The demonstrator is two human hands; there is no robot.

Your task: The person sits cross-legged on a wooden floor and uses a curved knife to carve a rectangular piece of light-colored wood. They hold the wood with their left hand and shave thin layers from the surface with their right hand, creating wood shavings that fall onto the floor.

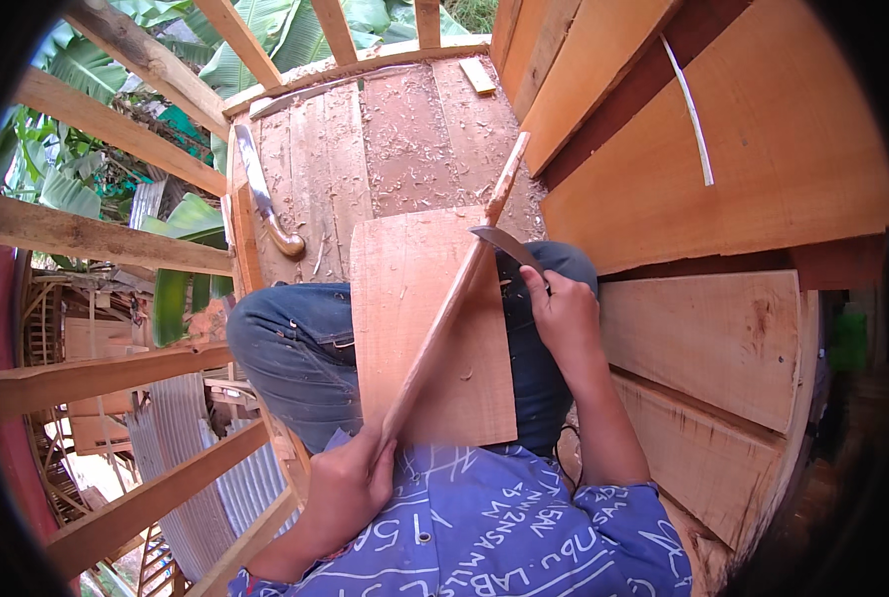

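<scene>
A long wooden stick (451,298) runs slantwise over a flat wooden board (404,269) that lies across my lap. Closed round the stick's near end is my left hand (350,481), close to my belly. My right hand (566,313) grips a knife (509,244) whose handle is mostly hidden in the fist. Its curved blade meets the stick toward the far end, just past the board's far right corner. Beyond that point the stick looks roughly cut and narrower.
A machete (255,174) with a curved wooden handle lies on the plank floor at the left. Shavings litter the floor (404,129), with a small wood block (477,76) at the back. Wooden railings (106,239) stand on the left; a plank wall (703,338) rises on the right.
</scene>
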